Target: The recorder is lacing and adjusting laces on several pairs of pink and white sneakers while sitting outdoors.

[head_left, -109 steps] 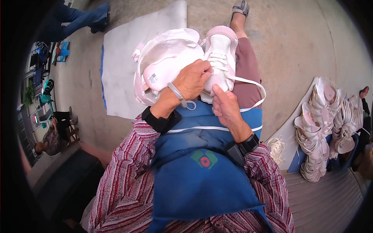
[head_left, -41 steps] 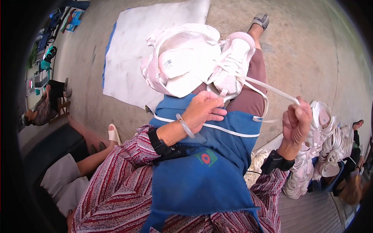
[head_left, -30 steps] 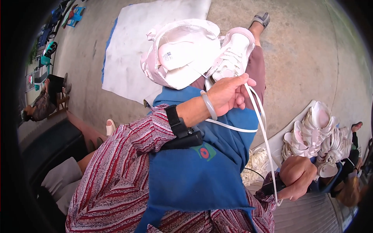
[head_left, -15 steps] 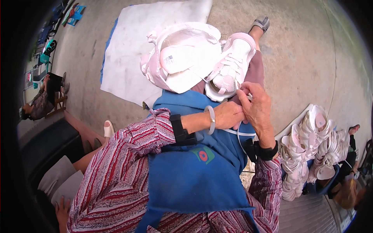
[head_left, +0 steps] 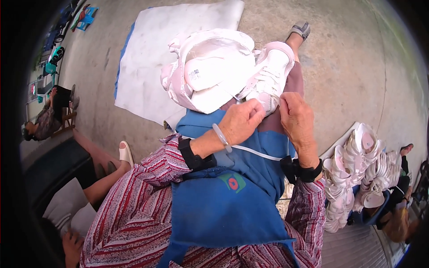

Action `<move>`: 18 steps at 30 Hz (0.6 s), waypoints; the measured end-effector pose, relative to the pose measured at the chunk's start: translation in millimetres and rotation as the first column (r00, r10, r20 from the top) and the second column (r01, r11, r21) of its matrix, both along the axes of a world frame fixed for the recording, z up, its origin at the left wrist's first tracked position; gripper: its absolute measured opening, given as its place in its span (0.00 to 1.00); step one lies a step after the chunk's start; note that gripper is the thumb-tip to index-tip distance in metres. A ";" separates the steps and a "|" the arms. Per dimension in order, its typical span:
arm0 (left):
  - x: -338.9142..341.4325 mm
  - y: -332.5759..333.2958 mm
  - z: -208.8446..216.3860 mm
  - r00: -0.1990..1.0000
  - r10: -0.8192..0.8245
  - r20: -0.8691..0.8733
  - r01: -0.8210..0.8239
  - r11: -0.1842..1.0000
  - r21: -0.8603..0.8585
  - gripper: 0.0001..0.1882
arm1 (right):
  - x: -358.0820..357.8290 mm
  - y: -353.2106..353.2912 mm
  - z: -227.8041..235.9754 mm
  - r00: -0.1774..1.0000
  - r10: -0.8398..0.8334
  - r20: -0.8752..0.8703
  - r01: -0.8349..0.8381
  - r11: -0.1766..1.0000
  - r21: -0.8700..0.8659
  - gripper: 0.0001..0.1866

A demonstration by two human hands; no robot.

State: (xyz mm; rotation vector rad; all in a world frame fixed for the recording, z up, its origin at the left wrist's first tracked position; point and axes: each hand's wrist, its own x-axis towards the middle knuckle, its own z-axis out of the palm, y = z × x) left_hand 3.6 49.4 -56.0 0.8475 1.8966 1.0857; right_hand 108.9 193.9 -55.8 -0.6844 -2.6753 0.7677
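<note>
Blue apron (head_left: pixel 228 210) on my lap, white lace (head_left: pixel 257 152) across it. Left hand (head_left: pixel 241 121): fingers curled in. Right hand (head_left: pixel 297 116): fingertips bunched. Can't tell if either grips lace. Pink-white shoe (head_left: pixel 273 71) on my thigh, just beyond both hands; nested uppers (head_left: pixel 178 89) left of it. White sheet (head_left: pixel 147 67) on floor beyond.

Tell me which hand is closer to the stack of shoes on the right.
Right. In the picture, the right hand is above and left of the stack of shoes, beside the laced shoe; the left hand is farther left, at that shoe's near end.
</note>
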 end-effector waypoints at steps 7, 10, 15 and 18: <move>-41.7 21.4 -9.5 0.813 -0.112 -0.571 0.123 0.992 -0.020 0.07 | 4.0 -10.2 -0.3 0.998 -0.015 0.066 0.021 0.997 -0.080 0.04; -45.3 26.4 -9.7 0.788 -0.176 -0.590 0.175 0.983 -0.060 0.07 | 6.2 -7.7 -7.1 0.998 -0.061 0.023 0.063 0.991 -0.118 0.05; -49.5 39.2 -0.6 0.664 -0.407 -0.627 0.264 0.912 -0.313 0.08 | 2.4 -6.3 -3.0 0.991 -0.129 0.026 0.131 0.963 -0.235 0.06; -55.7 46.4 -3.1 0.605 -0.466 -0.646 0.287 0.884 -0.368 0.09 | -1.1 0.0 -10.3 0.991 -0.130 -0.014 0.124 0.966 -0.225 0.07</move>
